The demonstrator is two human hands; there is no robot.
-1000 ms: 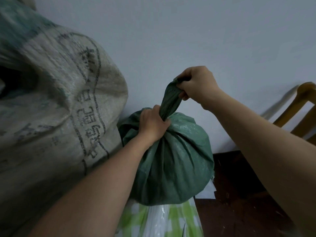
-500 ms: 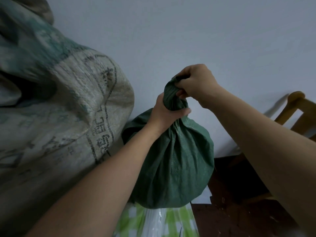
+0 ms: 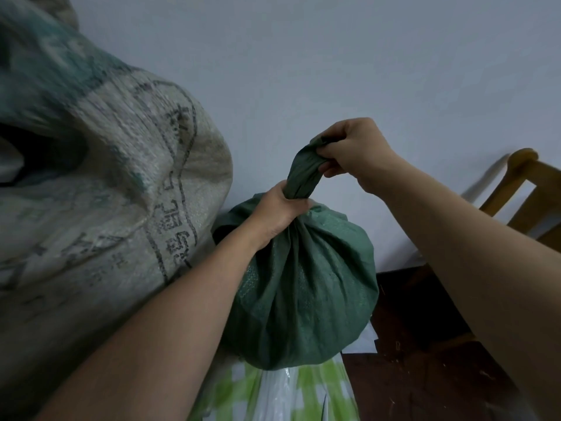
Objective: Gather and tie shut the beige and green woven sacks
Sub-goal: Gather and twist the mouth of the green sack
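The green sack (image 3: 306, 287) rests on a green-checked bag (image 3: 282, 393) beside the beige sack (image 3: 115, 208). The left hand (image 3: 277, 212) clamps its gathered neck while the right hand (image 3: 352, 147) pinches the twisted tail. The weave looks soft, pliable, probably slippery; grip low at the neck.

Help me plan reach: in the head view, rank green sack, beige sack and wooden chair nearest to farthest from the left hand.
1. Green sack: neck gripped by left hand.
2. Beige sack: just left.
3. Wooden chair: far right, by wall.
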